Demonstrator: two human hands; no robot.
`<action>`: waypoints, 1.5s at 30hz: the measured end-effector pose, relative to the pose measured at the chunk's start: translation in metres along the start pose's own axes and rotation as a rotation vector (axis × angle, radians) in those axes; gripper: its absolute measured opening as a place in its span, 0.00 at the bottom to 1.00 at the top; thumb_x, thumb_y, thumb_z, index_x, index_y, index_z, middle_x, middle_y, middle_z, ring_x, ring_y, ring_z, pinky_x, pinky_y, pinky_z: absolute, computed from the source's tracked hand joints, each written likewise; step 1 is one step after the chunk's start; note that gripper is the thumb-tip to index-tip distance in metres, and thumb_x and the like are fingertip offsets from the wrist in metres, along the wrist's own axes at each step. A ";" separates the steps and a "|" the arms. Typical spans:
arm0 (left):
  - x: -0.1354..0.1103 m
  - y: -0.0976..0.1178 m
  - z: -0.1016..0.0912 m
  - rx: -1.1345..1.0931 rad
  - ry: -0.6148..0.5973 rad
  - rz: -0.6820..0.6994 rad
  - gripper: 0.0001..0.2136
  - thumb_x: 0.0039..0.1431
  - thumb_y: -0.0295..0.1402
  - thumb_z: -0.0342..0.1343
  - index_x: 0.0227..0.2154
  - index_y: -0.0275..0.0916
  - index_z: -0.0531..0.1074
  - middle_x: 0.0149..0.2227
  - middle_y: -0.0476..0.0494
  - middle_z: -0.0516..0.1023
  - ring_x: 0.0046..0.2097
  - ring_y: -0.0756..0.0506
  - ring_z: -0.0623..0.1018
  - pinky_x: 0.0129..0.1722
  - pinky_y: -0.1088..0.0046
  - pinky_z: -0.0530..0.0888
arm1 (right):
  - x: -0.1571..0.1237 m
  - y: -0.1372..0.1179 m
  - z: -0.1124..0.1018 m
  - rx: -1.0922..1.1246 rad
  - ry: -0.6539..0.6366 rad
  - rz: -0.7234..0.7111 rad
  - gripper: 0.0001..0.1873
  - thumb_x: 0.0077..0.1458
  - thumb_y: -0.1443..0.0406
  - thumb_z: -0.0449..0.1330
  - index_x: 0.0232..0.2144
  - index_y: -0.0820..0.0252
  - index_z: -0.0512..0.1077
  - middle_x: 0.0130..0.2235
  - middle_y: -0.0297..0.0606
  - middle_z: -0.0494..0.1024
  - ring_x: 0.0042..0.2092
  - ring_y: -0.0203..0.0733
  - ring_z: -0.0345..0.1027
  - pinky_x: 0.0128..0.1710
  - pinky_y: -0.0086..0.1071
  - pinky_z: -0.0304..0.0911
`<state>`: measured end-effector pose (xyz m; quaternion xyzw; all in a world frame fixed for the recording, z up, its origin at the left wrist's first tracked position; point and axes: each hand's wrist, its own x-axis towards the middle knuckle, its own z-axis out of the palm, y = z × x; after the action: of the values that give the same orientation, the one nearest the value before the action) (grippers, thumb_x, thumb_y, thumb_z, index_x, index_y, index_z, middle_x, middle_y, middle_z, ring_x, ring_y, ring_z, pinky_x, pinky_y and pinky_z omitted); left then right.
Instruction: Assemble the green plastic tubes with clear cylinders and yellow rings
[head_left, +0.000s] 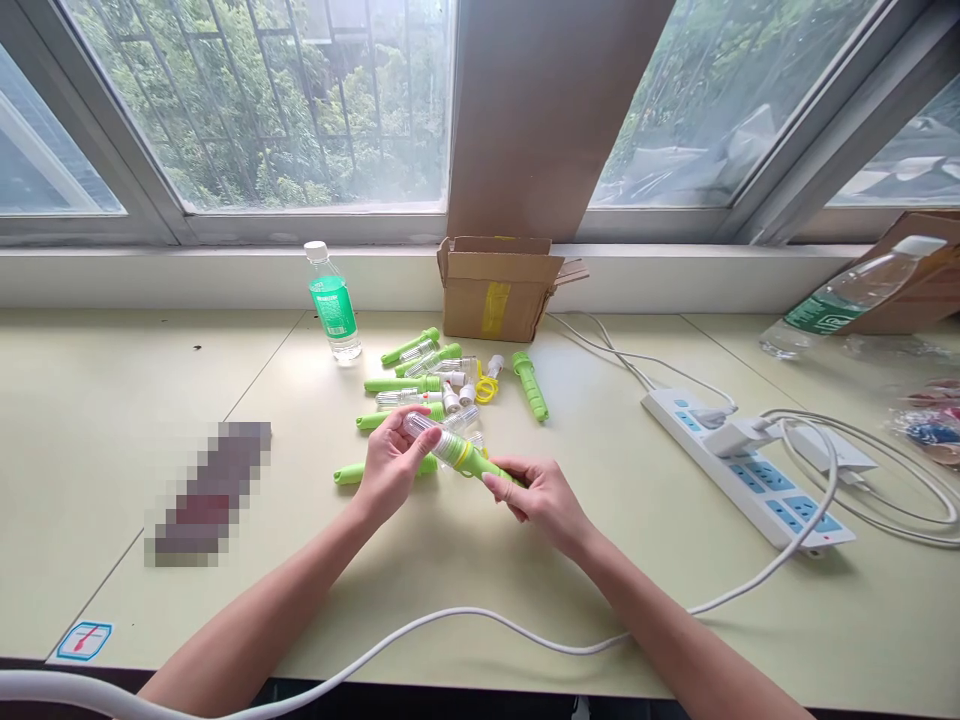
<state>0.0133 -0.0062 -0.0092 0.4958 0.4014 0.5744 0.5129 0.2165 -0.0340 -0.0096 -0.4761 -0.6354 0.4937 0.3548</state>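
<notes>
The left hand point(394, 458) is closed around the clear section point(417, 426) of a tube assembly point(454, 451), thumb pressed along its side. The right hand point(546, 500) is closed on the green section point(482, 465), thumb on top and fingers curled beneath. A yellow ring point(465, 456) sits between the two grips. The assembly is tilted above the table point(480, 570), in front of loose green handles point(401, 384). The upright bottle point(333, 305) has a green label; its white print is too small to read. The leaning bottle point(840, 300) has a green label with white marking, likewise illegible.
</notes>
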 end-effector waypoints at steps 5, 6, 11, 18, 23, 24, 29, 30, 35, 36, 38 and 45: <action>0.000 0.003 0.000 -0.023 -0.050 0.013 0.18 0.50 0.38 0.63 0.41 0.37 0.69 0.34 0.42 0.78 0.35 0.46 0.77 0.32 0.72 0.74 | 0.004 0.001 -0.004 0.207 -0.190 0.155 0.21 0.51 0.51 0.59 0.20 0.62 0.67 0.19 0.30 0.64 0.17 0.28 0.50 0.14 0.26 0.44; 0.000 0.003 0.000 -0.029 -0.053 0.018 0.18 0.50 0.38 0.63 0.42 0.37 0.69 0.35 0.42 0.78 0.35 0.46 0.77 0.33 0.71 0.74 | 0.004 0.002 -0.003 0.186 -0.166 0.142 0.20 0.52 0.51 0.59 0.22 0.62 0.69 0.19 0.30 0.64 0.17 0.28 0.50 0.14 0.26 0.45; 0.000 0.001 0.002 -0.107 -0.031 -0.001 0.24 0.50 0.38 0.63 0.50 0.38 0.66 0.41 0.38 0.78 0.44 0.42 0.78 0.41 0.66 0.76 | 0.002 0.007 0.007 -0.192 0.150 -0.175 0.13 0.55 0.56 0.58 0.35 0.60 0.75 0.24 0.34 0.71 0.23 0.35 0.59 0.22 0.29 0.56; -0.001 0.003 0.003 -0.164 0.047 -0.094 0.20 0.49 0.42 0.63 0.43 0.37 0.71 0.40 0.39 0.78 0.43 0.41 0.79 0.42 0.62 0.77 | 0.001 0.018 0.010 -0.758 0.479 -0.577 0.10 0.56 0.63 0.59 0.40 0.57 0.74 0.29 0.38 0.76 0.28 0.37 0.67 0.27 0.29 0.59; -0.002 0.004 0.003 -0.180 0.067 -0.169 0.19 0.48 0.42 0.63 0.40 0.35 0.72 0.38 0.41 0.78 0.40 0.43 0.79 0.38 0.65 0.79 | 0.001 0.020 0.007 -0.865 0.575 -0.681 0.09 0.55 0.66 0.60 0.40 0.55 0.75 0.31 0.38 0.78 0.30 0.38 0.70 0.30 0.30 0.59; -0.002 0.004 0.004 -0.183 0.060 -0.177 0.19 0.49 0.43 0.63 0.39 0.35 0.73 0.37 0.41 0.78 0.39 0.43 0.79 0.38 0.66 0.79 | 0.001 0.020 0.007 -0.873 0.588 -0.691 0.09 0.55 0.66 0.60 0.40 0.55 0.75 0.31 0.38 0.78 0.30 0.39 0.70 0.30 0.30 0.59; -0.004 0.004 0.006 -0.206 0.008 -0.149 0.17 0.51 0.41 0.62 0.40 0.34 0.74 0.39 0.40 0.78 0.41 0.43 0.79 0.41 0.64 0.78 | 0.000 0.020 0.005 -0.907 0.633 -0.686 0.10 0.55 0.67 0.60 0.41 0.54 0.74 0.32 0.39 0.78 0.31 0.39 0.70 0.29 0.30 0.59; -0.004 0.004 0.006 -0.207 0.001 -0.146 0.16 0.52 0.40 0.62 0.40 0.34 0.74 0.39 0.40 0.78 0.41 0.43 0.79 0.42 0.64 0.78 | 0.001 0.020 0.005 -0.917 0.622 -0.685 0.10 0.56 0.67 0.60 0.41 0.55 0.74 0.32 0.38 0.78 0.31 0.39 0.70 0.29 0.30 0.59; -0.003 0.002 0.004 -0.198 -0.021 -0.144 0.15 0.53 0.40 0.61 0.39 0.35 0.74 0.39 0.41 0.77 0.42 0.44 0.78 0.44 0.64 0.77 | 0.002 0.020 0.002 -0.957 0.518 -0.704 0.10 0.57 0.65 0.59 0.42 0.58 0.74 0.31 0.39 0.78 0.30 0.38 0.70 0.28 0.30 0.58; -0.002 0.001 0.004 -0.198 -0.020 -0.142 0.14 0.53 0.39 0.61 0.39 0.35 0.74 0.39 0.41 0.77 0.42 0.44 0.78 0.44 0.63 0.77 | 0.002 0.020 0.002 -0.958 0.504 -0.703 0.11 0.57 0.65 0.59 0.43 0.58 0.73 0.31 0.39 0.79 0.30 0.38 0.70 0.28 0.30 0.57; -0.002 0.001 0.004 -0.199 -0.020 -0.141 0.14 0.53 0.39 0.61 0.39 0.35 0.74 0.39 0.41 0.77 0.42 0.44 0.77 0.45 0.63 0.76 | 0.001 0.020 0.003 -0.943 0.484 -0.687 0.11 0.58 0.65 0.58 0.43 0.60 0.73 0.32 0.40 0.79 0.29 0.38 0.69 0.28 0.29 0.57; -0.003 0.009 0.004 -0.178 -0.042 -0.142 0.13 0.52 0.39 0.61 0.36 0.34 0.73 0.35 0.44 0.76 0.38 0.46 0.77 0.43 0.64 0.77 | -0.003 0.014 0.010 -0.611 0.364 -0.477 0.10 0.58 0.63 0.57 0.40 0.61 0.74 0.29 0.38 0.75 0.28 0.36 0.64 0.27 0.29 0.56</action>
<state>0.0150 -0.0106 -0.0003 0.4305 0.3721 0.5598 0.6024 0.2116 -0.0389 -0.0261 -0.4783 -0.7718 0.0947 0.4081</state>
